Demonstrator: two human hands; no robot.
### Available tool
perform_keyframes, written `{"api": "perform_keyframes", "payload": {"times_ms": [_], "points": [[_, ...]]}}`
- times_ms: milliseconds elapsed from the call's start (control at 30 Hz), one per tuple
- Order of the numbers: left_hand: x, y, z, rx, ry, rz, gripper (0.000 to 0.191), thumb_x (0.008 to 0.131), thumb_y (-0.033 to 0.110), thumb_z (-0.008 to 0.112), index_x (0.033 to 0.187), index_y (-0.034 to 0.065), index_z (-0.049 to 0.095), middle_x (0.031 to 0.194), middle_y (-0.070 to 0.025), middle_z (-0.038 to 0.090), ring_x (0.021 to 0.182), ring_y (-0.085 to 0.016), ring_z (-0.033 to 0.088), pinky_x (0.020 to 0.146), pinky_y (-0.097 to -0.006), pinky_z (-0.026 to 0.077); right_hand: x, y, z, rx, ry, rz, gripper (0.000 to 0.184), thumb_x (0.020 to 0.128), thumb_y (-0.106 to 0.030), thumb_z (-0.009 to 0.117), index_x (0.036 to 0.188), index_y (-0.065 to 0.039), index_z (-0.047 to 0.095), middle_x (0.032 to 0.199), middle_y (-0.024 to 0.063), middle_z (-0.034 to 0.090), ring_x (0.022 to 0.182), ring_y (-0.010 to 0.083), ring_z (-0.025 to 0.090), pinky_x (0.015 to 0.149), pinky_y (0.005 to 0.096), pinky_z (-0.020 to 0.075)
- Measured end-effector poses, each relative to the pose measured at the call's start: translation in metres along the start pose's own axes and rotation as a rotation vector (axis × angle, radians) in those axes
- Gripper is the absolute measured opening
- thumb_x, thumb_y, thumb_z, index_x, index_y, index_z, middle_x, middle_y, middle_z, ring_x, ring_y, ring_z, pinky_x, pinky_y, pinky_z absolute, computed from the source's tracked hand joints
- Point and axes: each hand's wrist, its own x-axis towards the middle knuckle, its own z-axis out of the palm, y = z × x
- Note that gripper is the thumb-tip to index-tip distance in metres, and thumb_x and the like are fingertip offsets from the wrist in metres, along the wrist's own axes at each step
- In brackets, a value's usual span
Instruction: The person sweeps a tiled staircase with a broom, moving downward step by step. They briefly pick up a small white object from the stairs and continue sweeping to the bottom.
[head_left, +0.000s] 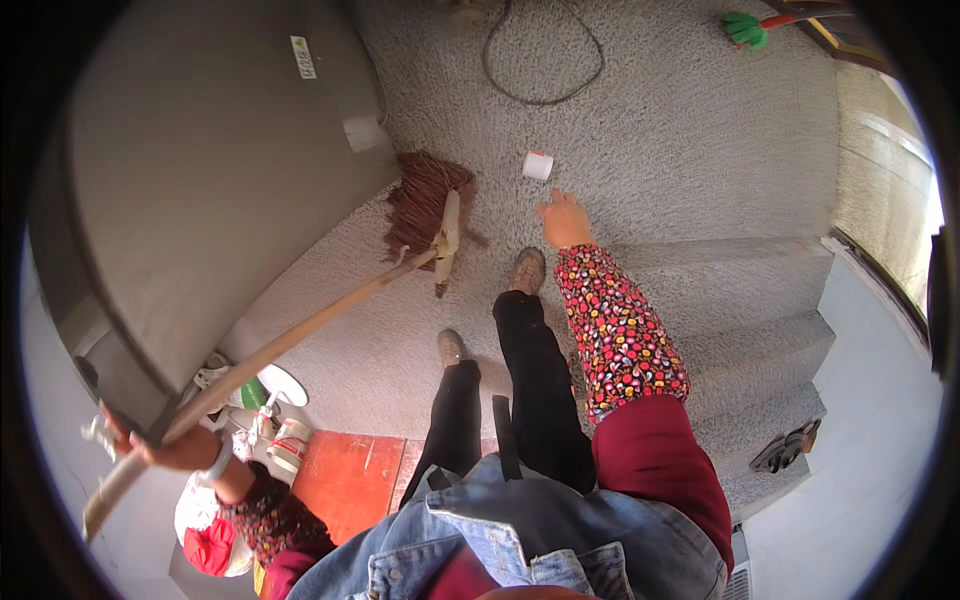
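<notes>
My left hand (176, 448) is at the lower left, around the wooden handle of a mop (330, 319). Its handle slants up to a pale crosspiece, and the dark red strands of the mop head (427, 199) lie spread on the speckled floor. My right hand (566, 219) reaches out over the floor, empty, with its fingers slightly curled. Just beyond those fingertips is a small white cylindrical container (538, 165) with an orange-red mark; the two look apart.
A large grey panel (225, 150) stands at the left. Steps (750, 337) lie to the right, with dark shoes (786, 448) on one. A cable loop (544, 101) and a green brush (745, 30) are farther off. A bucket (290, 444) and an orange-red board (349, 480) sit lower left.
</notes>
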Motion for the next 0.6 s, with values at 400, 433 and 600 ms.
{"api": "perform_keyframes", "payload": {"times_ms": [400,433,600], "points": [[0.021,-0.024,-0.05,0.246,0.17,-0.017,0.045,0.094,0.03,0.049,0.125,-0.0015,0.058,0.124,-0.0188,0.059,0.109,-0.032,0.061,0.101,-0.0463,0.047,0.125,0.016,0.079,-0.521,-0.4,0.086,0.034,0.098,-0.026,0.049,0.129,-0.033,0.063,0.16,0.0197,0.016,0.136,0.0526,0.03,0.104,0.0644,0.0293],[0.021,-0.023,-0.049,0.271,0.165,-0.014,0.045,0.094,0.03,0.049,0.125,-0.0016,0.057,0.125,-0.0187,0.058,0.109,-0.032,0.061,0.101,-0.0461,0.048,0.129,0.015,0.079,-0.513,-0.416,0.07,0.034,0.098,-0.026,0.05,0.129,-0.033,0.063,0.16,0.0201,0.014,0.137,0.0529,0.028,0.104,0.0643,0.0298],[0.022,-0.024,-0.045,0.323,0.149,-0.015,0.044,0.095,0.03,0.048,0.125,-0.002,0.057,0.125,-0.0187,0.057,0.111,-0.032,0.06,0.101,-0.0456,0.048,0.135,0.045,0.102,-0.362,-0.248,-0.051,0.037,0.091,-0.022,0.061,0.126,-0.033,0.064,0.155,0.0235,0.022,0.131,0.0528,0.034,0.103,0.0575,0.0366]]}}
